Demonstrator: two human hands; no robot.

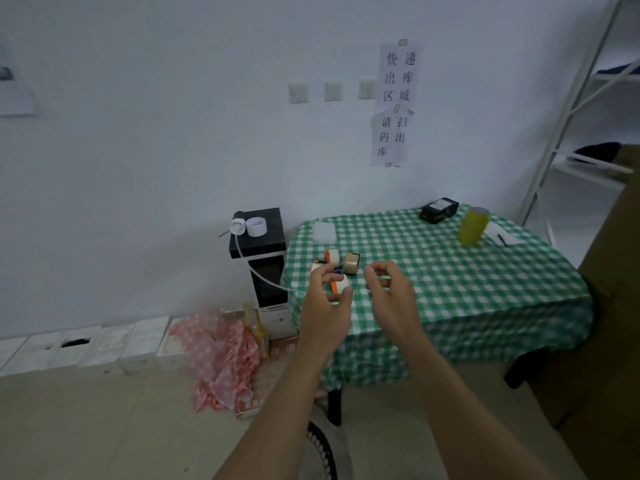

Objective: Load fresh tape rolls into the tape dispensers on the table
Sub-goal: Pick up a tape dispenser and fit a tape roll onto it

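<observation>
The left hand (325, 301) is the nearer one: its curled fingers (318, 273) and thumb bracket an orange dispenser (338, 285) carrying a white roll. Blur hides whether they actually grip it. The right hand (389, 294) hovers just beside it, fingers loosely curled and holding nothing. Just beyond lie a second dispenser (332, 256) and a brown tape roll (351, 264), all near the desk's (485, 292) front-left corner. A stack of yellowish tape rolls (472, 226) stands well apart at the far right, on green-checked cloth before a white wall.
</observation>
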